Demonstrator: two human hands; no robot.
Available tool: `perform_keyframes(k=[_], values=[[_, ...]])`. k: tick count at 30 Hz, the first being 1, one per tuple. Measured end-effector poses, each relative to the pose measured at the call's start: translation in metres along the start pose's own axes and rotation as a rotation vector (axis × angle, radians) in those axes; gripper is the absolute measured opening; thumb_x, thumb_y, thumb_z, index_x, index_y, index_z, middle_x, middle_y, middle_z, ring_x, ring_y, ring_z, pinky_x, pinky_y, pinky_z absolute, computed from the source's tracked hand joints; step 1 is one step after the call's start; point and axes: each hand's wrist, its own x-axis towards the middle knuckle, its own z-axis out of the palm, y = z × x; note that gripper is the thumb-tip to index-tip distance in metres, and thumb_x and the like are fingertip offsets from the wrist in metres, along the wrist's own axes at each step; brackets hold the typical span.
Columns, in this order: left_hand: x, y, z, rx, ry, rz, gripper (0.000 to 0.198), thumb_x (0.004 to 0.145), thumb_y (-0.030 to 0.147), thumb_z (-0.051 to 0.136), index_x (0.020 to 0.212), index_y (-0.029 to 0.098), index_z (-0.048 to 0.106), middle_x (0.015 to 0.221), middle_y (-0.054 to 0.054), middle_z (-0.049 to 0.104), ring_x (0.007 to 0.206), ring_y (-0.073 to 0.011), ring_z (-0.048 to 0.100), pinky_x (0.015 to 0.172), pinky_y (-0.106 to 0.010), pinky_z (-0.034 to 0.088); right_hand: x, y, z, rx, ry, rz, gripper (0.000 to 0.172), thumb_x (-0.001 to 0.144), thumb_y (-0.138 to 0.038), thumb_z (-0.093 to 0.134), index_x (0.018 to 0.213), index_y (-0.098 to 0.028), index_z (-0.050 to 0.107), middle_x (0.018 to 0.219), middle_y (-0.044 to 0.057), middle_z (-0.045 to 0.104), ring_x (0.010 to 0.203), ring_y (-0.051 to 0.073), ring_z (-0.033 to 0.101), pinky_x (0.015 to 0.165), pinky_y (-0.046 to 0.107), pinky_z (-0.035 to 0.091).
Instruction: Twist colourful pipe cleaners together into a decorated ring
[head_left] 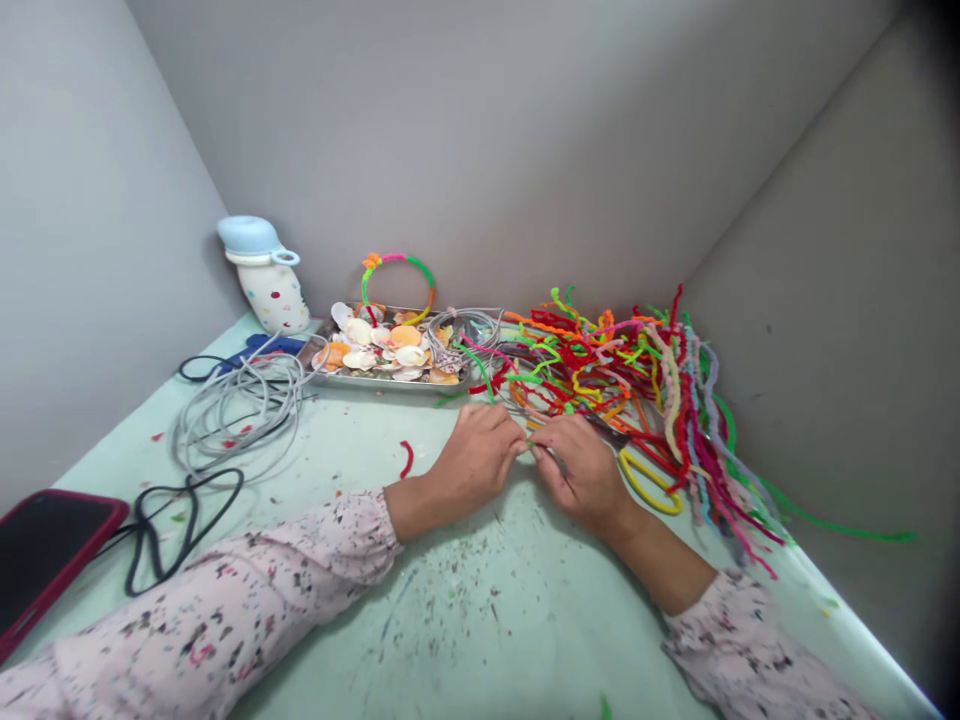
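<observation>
Over the middle of the table, my left hand (480, 455) and my right hand (581, 470) meet with fingertips nearly touching. Both are closed in a pinch. A small bit of green pipe cleaner (531, 444) shows between the fingertips; most of it is hidden by the fingers. Behind my left hand, a longer green strand (481, 368) rises toward a grey cord coil (480, 328); I cannot tell whether it joins the pinched bit. Scissors with a yellow handle (649, 482) lie just right of my right hand. A short red pipe cleaner piece (406, 459) rests left of my left wrist.
A metal tray (375, 382) of seashells (405, 338) stands at the back, a multicoloured pipe-cleaner ring (420, 268) upright on it. Tangled pipe cleaners (622, 360) fill the back right. Leftward are grey cord (225, 420), black cord (191, 515), a bottle (270, 285) and a phone (52, 550).
</observation>
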Motion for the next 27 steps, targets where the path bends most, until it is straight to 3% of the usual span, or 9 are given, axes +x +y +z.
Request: perform_keyframes(k=[3, 5, 7, 11, 13, 16, 20, 24, 27], values=[[0.0, 0.004, -0.004, -0.026, 0.078, -0.018, 0.017, 0.092, 0.027, 0.045, 0.093, 0.019, 0.06, 0.092, -0.005, 0.059, 0.091, -0.0189, 0.051, 0.085, -0.036, 0.036, -0.001, 0.0, 0.0, -0.034, 0.02, 0.049, 0.012, 0.084, -0.017, 0.05, 0.093, -0.02, 0.058, 0.087, 0.006, 0.062, 0.09, 0.022, 0.056, 0.079, 0.039, 0.047], [-0.001, 0.007, -0.009, -0.026, 0.227, -0.084, 0.019, 0.09, 0.028, 0.05, 0.105, 0.019, 0.057, 0.106, -0.008, 0.056, 0.103, -0.0211, 0.049, 0.091, -0.039, 0.035, -0.001, 0.0, 0.0, -0.055, 0.062, 0.097, 0.012, 0.085, -0.018, 0.05, 0.094, -0.02, 0.058, 0.088, 0.007, 0.062, 0.088, 0.022, 0.055, 0.077, 0.038, 0.046], [-0.003, 0.009, -0.012, -0.049, 0.338, -0.117, 0.019, 0.089, 0.026, 0.05, 0.106, 0.018, 0.054, 0.106, -0.009, 0.055, 0.104, -0.0214, 0.048, 0.092, -0.039, 0.036, 0.0, 0.0, -0.001, -0.061, 0.131, 0.142, 0.013, 0.085, -0.018, 0.05, 0.095, -0.02, 0.058, 0.089, 0.006, 0.063, 0.086, 0.022, 0.055, 0.076, 0.038, 0.045], [-0.005, 0.008, -0.01, -0.159, 0.255, -0.131, 0.013, 0.09, 0.024, 0.046, 0.096, 0.018, 0.057, 0.095, -0.006, 0.058, 0.092, -0.0191, 0.053, 0.084, -0.035, 0.042, 0.0, -0.002, -0.002, -0.024, 0.247, 0.222, 0.012, 0.087, -0.018, 0.049, 0.095, -0.021, 0.057, 0.085, 0.005, 0.061, 0.079, 0.02, 0.054, 0.073, 0.037, 0.045], [-0.005, 0.006, -0.005, -0.225, 0.189, -0.135, 0.017, 0.09, 0.022, 0.046, 0.102, 0.018, 0.057, 0.098, -0.007, 0.057, 0.087, -0.0172, 0.054, 0.081, -0.033, 0.045, 0.0, -0.005, -0.002, 0.012, 0.272, 0.245, 0.012, 0.087, -0.018, 0.049, 0.094, -0.021, 0.057, 0.084, 0.005, 0.06, 0.077, 0.019, 0.054, 0.071, 0.036, 0.045], [-0.004, 0.004, 0.0, -0.282, 0.178, -0.117, 0.031, 0.086, 0.019, 0.052, 0.117, 0.019, 0.053, 0.112, -0.009, 0.053, 0.096, -0.0177, 0.054, 0.086, -0.034, 0.047, 0.0, -0.009, -0.001, 0.102, 0.267, 0.261, 0.012, 0.087, -0.018, 0.048, 0.095, -0.021, 0.057, 0.087, 0.005, 0.059, 0.079, 0.018, 0.056, 0.069, 0.033, 0.047], [-0.003, 0.003, 0.0, -0.256, 0.189, -0.104, 0.018, 0.081, 0.016, 0.058, 0.098, 0.021, 0.059, 0.116, -0.008, 0.052, 0.108, -0.02, 0.051, 0.09, -0.035, 0.045, -0.002, -0.01, 0.0, 0.157, 0.277, 0.305, 0.012, 0.088, -0.02, 0.046, 0.095, -0.021, 0.056, 0.086, 0.004, 0.059, 0.076, 0.017, 0.057, 0.068, 0.032, 0.048], [-0.004, 0.005, -0.005, -0.179, 0.245, -0.172, 0.001, 0.083, 0.019, 0.056, 0.084, 0.02, 0.056, 0.097, -0.005, 0.058, 0.089, -0.0171, 0.056, 0.073, -0.029, 0.046, -0.003, -0.005, 0.0, 0.063, 0.364, 0.31, 0.011, 0.088, -0.021, 0.047, 0.095, -0.022, 0.055, 0.083, 0.004, 0.058, 0.077, 0.018, 0.056, 0.07, 0.033, 0.048], [-0.005, 0.008, -0.009, -0.097, 0.286, -0.141, 0.005, 0.086, 0.024, 0.053, 0.086, 0.02, 0.057, 0.079, -0.002, 0.06, 0.076, -0.0163, 0.054, 0.07, -0.03, 0.042, -0.003, -0.001, 0.0, 0.003, 0.436, 0.321, 0.012, 0.088, -0.02, 0.048, 0.097, -0.022, 0.054, 0.085, 0.004, 0.059, 0.079, 0.019, 0.056, 0.072, 0.035, 0.048]])
